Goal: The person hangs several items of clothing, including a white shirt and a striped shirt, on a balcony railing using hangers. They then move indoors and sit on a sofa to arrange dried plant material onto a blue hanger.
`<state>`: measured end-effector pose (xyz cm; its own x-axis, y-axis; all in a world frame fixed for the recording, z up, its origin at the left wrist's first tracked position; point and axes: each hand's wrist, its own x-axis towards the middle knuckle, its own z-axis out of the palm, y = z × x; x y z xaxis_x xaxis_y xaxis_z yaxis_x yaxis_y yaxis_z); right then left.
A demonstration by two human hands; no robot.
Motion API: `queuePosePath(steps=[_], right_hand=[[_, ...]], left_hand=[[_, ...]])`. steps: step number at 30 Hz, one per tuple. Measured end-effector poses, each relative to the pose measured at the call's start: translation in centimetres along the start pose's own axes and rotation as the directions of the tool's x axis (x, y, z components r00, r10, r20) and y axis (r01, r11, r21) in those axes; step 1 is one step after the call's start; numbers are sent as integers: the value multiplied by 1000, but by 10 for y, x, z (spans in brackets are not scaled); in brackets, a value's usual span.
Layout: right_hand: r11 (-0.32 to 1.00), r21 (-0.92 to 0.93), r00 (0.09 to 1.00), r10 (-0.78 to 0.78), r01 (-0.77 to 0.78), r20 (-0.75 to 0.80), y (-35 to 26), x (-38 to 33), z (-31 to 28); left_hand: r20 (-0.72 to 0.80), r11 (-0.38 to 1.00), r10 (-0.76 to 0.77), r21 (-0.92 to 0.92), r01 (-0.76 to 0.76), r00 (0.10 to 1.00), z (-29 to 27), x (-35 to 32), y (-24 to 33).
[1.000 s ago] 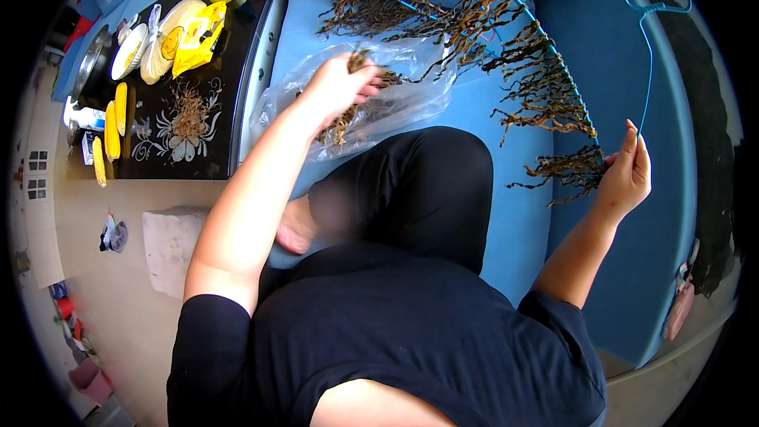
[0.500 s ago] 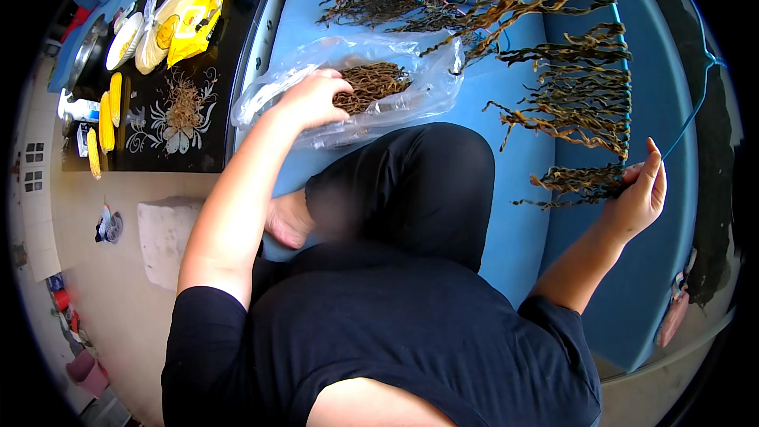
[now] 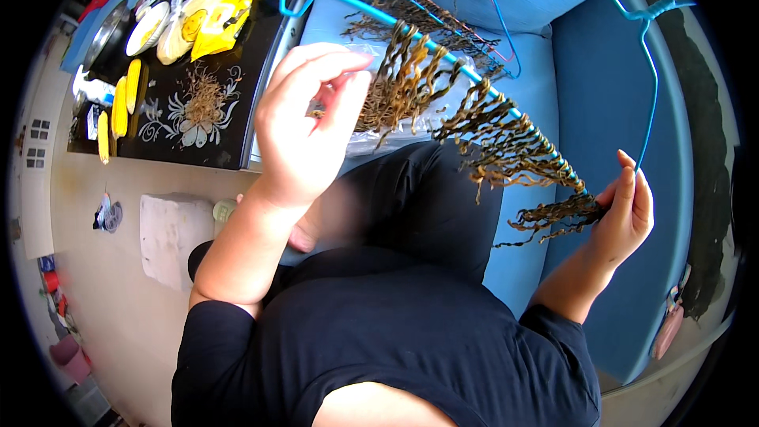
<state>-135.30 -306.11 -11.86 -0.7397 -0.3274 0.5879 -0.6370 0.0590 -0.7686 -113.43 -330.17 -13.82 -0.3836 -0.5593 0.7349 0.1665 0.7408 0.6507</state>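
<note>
My right hand (image 3: 624, 209) grips one end of a blue clothes hanger (image 3: 477, 79), which slants up to the far left. Twisted brown dried strips (image 3: 506, 138) hang in clumps along its bar. Raised near the hanger's other end is my left hand (image 3: 304, 122), its thumb and forefinger curled close together; whatever they pinch, if anything, cannot be made out. Behind that hand and the hanging strips lies a clear plastic bag (image 3: 365, 142) on the sofa, mostly hidden. More brown strips show between them, and some may be the bag's contents.
On the blue sofa (image 3: 518, 257), pink and blue hangers (image 3: 443, 20) bear more dark strips. A black table (image 3: 225, 154) at left carries corn cobs (image 3: 120, 107), a yellow packet (image 3: 221, 24), a white dish (image 3: 148, 29) and brown scraps (image 3: 205, 99). A pale block (image 3: 175, 237) stands below.
My left hand has lifted out of the bag and come up beside the hanger. The hanger has swung from nearly lengthwise to a slant, its far end now to the left.
</note>
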Motion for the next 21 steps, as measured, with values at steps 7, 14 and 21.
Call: queuePosePath(steps=[7, 14, 21], right_hand=[[998, 54, 995, -39, 34, 96, -14, -13, 13], [997, 68, 991, -52, 44, 127, -22, -18, 22], [998, 65, 991, -26, 17, 128, -20, -20, 25]], left_hand=[[-101, 968, -149, -219, 124, 984, -8, -13, 7], [-24, 811, -466, -412, 416, 885, -18, -13, 26], [120, 759, -569, -303, 576, 814, -23, -13, 18]])
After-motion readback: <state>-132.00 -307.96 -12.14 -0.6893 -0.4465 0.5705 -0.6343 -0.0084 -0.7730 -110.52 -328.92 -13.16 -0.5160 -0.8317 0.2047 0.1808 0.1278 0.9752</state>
